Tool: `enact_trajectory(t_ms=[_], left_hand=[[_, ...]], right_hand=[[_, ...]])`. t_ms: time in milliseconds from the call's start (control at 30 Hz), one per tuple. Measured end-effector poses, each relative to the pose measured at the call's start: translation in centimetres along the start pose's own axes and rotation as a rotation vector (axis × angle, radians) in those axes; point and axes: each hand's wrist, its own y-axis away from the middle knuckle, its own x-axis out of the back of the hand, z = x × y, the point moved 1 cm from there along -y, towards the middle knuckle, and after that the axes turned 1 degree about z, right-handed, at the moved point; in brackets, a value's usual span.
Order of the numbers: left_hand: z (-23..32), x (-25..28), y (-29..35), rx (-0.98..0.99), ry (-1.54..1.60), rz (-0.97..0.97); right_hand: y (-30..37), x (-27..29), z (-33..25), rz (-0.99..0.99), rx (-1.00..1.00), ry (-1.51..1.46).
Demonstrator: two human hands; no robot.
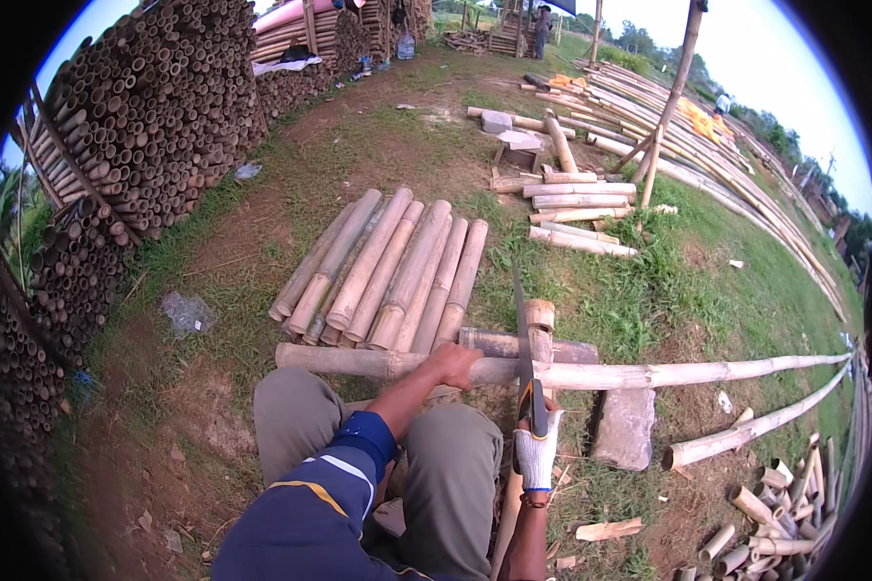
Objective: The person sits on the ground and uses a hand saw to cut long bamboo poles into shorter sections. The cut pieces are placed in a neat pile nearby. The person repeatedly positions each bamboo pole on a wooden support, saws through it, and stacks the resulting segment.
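Note:
A long bamboo pole [669,375] lies crosswise before my knees, resting over a shorter bamboo support [541,316]. My left hand [451,366], bare, is closed over the pole left of the saw. In a white glove, my right hand [537,447] grips the black and orange handle of a hand saw [524,339]. Its blade points away from me and crosses the pole; whether the teeth have cut into it I cannot tell. A darker bamboo piece [576,351] lies just behind the pole, and a flat stone block [623,429] sits in front of it.
Cut bamboo lengths [383,266] lie side by side beyond my left hand. More short pieces [579,201] are farther off. Stacked bamboo [165,107] forms a wall at left. Offcuts [780,513] heap at lower right. A person [542,31] stands far back.

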Motion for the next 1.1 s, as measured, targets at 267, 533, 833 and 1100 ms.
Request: enact_trajectory(t_ms=[267, 533, 833, 1100], left_hand=[[0.8, -2.8, 1.2, -0.036, 0.076, -0.026], [1.6, -2.5, 1.0, 0.036, 0.074, -0.045], [0.8, -2.5, 1.4, -0.014, 0.058, -0.023], [1.6, -3.0, 1.4, 0.019, 0.065, -0.017]], right_hand=[[19.7, 8.5, -3.3, 0.001, -0.273, 0.020], [7.4, 4.2, -3.1, 0.013, -0.072, 0.066], [17.1, 7.4, -4.7, -0.021, -0.204, 0.032], [15.5, 9.1, -3.6, -0.022, -0.216, 0.052]])
